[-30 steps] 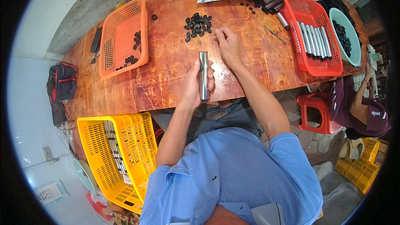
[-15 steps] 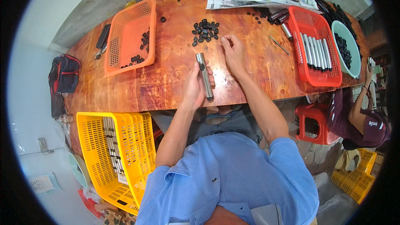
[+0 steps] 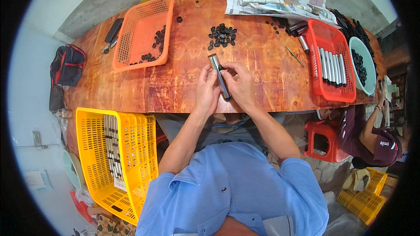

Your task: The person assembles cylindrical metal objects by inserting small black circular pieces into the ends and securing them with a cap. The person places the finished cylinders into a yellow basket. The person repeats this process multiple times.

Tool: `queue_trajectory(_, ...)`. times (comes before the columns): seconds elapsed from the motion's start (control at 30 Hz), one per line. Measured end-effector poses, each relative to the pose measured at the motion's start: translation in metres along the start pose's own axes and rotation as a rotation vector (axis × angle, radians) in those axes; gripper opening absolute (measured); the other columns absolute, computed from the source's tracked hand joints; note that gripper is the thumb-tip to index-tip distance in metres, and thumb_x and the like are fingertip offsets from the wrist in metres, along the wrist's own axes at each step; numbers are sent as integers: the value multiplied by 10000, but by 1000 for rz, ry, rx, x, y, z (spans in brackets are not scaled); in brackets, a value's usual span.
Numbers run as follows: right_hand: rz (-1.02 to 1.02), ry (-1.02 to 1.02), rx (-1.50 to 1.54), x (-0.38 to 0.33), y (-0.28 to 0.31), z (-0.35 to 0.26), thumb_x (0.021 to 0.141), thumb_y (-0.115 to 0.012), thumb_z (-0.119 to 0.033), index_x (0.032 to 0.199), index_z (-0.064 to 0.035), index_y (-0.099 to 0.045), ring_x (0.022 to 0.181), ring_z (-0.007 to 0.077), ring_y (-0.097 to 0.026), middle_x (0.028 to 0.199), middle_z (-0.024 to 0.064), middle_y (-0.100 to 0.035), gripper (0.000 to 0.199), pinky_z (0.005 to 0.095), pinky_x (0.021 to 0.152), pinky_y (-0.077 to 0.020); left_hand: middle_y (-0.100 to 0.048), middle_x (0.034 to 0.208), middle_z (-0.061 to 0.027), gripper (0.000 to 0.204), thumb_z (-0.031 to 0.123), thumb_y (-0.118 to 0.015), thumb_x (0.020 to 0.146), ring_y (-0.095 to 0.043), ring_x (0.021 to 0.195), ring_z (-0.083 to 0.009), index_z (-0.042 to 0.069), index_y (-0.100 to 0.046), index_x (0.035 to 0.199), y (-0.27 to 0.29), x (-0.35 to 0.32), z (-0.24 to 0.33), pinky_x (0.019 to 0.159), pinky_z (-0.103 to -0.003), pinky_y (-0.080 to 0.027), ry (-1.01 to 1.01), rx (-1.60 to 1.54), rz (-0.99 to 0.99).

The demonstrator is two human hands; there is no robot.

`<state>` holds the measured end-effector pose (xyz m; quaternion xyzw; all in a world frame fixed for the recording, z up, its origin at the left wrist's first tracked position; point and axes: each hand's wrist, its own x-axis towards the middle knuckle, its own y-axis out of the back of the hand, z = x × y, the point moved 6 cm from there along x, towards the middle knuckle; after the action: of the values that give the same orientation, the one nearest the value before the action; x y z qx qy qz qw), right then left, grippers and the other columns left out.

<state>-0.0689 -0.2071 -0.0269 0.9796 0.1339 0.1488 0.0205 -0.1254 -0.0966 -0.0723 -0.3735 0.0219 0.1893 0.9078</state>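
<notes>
A slim grey metal tube (image 3: 218,74) lies slanted across both my hands above the near edge of the wooden table (image 3: 183,87). My left hand (image 3: 206,92) grips its lower half from the left. Closed on the tube from the right is my right hand (image 3: 238,85), its fingertips pinching a small black cap against the tube's side. A heap of small black caps (image 3: 222,36) lies on the table just beyond my hands.
An orange basket (image 3: 142,32) with a few black caps sits at far left, a red basket (image 3: 331,61) of metal tubes at right, beside a pale green bowl (image 3: 363,63) of black parts. A yellow crate (image 3: 114,157) stands on the floor left; another person (image 3: 372,131) sits right.
My right hand came back from the heap of caps and closed on the tube with a cap. The tube has tilted and my view shifted a little.
</notes>
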Motion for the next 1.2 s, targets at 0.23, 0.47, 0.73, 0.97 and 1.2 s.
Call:
queue_trajectory(0.23, -1, 47, -95, -1, 1, -8, 867, -699, -11, 1022, 17, -717, 734, 203, -695, 909, 138, -715, 158, 311, 643, -545, -601, 1204, -107, 303, 169, -518, 1072, -625, 1121, -232, 53, -498, 1351, 1, -3, -2, 945, -410, -550, -3, -31, 4)
queue_trajectory(0.47, -12, 53, -146, -3, 2, -15, 842, -706, -18, 992, 12, -720, 705, 222, -687, 890, 151, -702, 154, 320, 634, -542, -615, 1181, -94, 267, 153, -496, 1079, -630, 1100, -199, 42, -513, 1322, 4, -5, -3, 926, -369, -555, -6, -48, -25)
queue_trajectory(0.73, 3, 71, -225, -7, 2, -26, 837, -708, -27, 978, 12, -716, 706, 246, -688, 874, 156, -691, 147, 337, 625, -543, -610, 1188, -103, 250, 142, -508, 1072, -624, 1117, -223, 48, -517, 1303, -2, -12, -4, 988, -413, -527, -8, -92, -13)
queue_trajectory(0.97, 5, 350, -373, -12, 0, -36, 841, -719, -11, 997, 12, -711, 778, 299, -682, 896, 152, -687, 157, 364, 694, -554, -611, 1183, -88, 240, 140, -489, 1078, -610, 1126, -199, 45, -533, 1293, 7, -11, -7, 994, -379, -515, 19, -70, -19)
queue_trajectory(1.2, -29, 555, -559, -26, -7, -42, 835, -718, 11, 987, 26, -700, 828, 324, -678, 961, 154, -681, 154, 392, 725, -552, -615, 1185, -82, 258, 149, -468, 1085, -606, 1125, -173, 17, -540, 1296, 12, -14, -9, 1000, -339, -502, 39, -94, 5)
